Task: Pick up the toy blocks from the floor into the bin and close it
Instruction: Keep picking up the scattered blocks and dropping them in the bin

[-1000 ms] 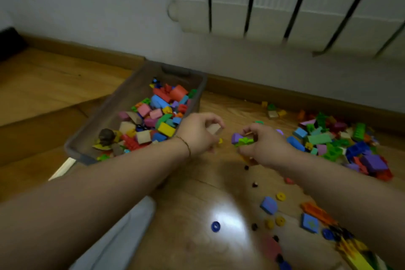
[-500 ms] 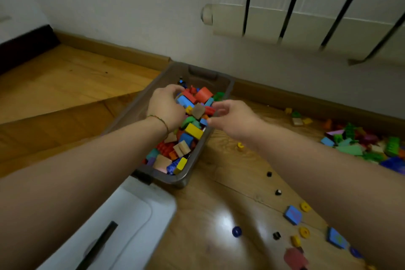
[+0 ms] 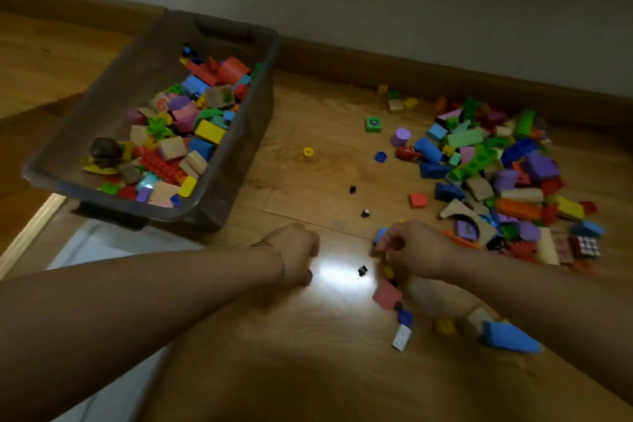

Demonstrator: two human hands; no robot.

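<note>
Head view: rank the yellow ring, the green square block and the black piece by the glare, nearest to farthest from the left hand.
From the left hand:
1. black piece, just to its right, beside the glare.
2. yellow ring, ahead, near the right wall of the bin.
3. green square block, farther ahead and to the right.

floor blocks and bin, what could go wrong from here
The tiny black pieces beside the bin are easy to miss in this dim light. The bin already looks well filled, and the big pile is still on the floor, so the lid may not shut.
</note>
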